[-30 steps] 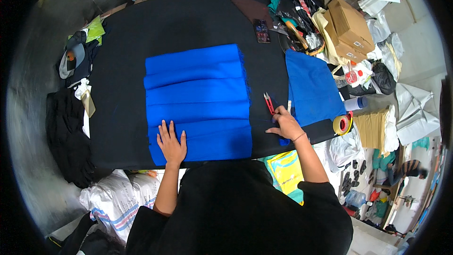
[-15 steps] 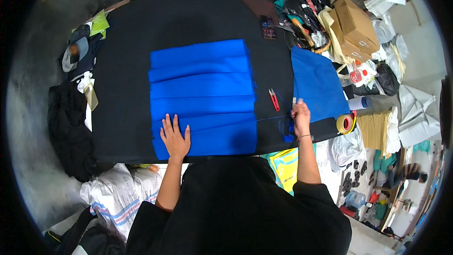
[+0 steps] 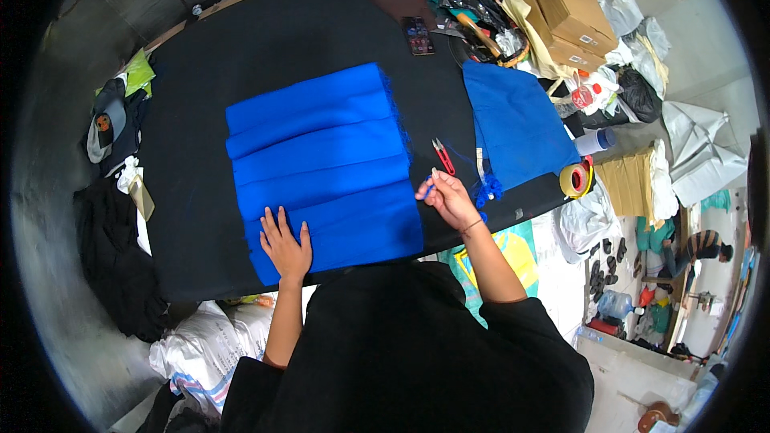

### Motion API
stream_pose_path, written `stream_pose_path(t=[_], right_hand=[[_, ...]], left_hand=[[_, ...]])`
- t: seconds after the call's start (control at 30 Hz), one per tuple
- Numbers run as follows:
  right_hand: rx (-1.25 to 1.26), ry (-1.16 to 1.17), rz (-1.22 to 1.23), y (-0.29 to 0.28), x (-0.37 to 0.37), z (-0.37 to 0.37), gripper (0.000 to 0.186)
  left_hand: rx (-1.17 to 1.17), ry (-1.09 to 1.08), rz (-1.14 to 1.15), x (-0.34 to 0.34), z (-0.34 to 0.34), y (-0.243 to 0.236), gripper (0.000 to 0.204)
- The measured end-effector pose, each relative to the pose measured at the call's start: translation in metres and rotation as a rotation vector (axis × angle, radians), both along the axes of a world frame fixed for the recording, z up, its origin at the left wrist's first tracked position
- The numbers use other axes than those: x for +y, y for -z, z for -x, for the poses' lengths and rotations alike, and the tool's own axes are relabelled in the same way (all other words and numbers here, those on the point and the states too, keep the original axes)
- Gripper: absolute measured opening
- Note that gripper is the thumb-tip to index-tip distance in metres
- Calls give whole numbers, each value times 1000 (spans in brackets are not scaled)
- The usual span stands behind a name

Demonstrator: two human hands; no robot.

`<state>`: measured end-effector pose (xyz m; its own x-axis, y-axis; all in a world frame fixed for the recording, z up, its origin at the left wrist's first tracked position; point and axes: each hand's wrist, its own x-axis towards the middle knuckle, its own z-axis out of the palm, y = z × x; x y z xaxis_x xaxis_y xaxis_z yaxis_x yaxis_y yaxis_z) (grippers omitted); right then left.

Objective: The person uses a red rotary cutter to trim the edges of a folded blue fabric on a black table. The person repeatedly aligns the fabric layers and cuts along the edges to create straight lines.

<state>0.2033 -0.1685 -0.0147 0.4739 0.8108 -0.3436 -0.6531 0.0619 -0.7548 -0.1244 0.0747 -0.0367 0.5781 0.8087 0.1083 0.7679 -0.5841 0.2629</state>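
A pleated bright blue cloth (image 3: 321, 144) with a frayed right edge lies on the black-covered table (image 3: 208, 64). My left hand (image 3: 284, 248) rests open on its lower part, fingers spread. At the cloth's lower right edge, my right hand (image 3: 445, 200) pinches a small bit of blue thread (image 3: 429, 186). Just above that hand lie red thread snips (image 3: 444, 159), with a tuft of loose blue threads (image 3: 491, 191) to the right, beside a smaller folded blue cloth (image 3: 521, 124).
At the right stand cardboard boxes (image 3: 569, 8), tape rolls (image 3: 574, 180) and bags; a phone (image 3: 419, 34) lies at the back. Dark garments (image 3: 112, 256) line the left edge, white sacks (image 3: 204, 349) sit below, and another person (image 3: 698, 248) is at the far right.
My right hand has lifted from beside the snips and moved left to the cloth's edge, its fingers now pinching thread. My left hand stays on the cloth; the whole view has shifted slightly.
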Motion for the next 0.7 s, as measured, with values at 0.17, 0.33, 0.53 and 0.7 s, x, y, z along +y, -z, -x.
stream_pose_path(t=[0.17,0.33,0.53,0.7], right_hand=[[-247,621,288,-5,-104,-90,22],[-821,464,744,-45,-131,-99,27],[-920,147,719,-23,-124,-53,31],[-1304,231,940,-8,-117,-35,15]], left_hand=[[13,2,-18,-1,0,3,71],[23,8,-7,-1,1,3,71],[-15,25,27,2,2,3,71],[-71,36,72,4,3,1,72]])
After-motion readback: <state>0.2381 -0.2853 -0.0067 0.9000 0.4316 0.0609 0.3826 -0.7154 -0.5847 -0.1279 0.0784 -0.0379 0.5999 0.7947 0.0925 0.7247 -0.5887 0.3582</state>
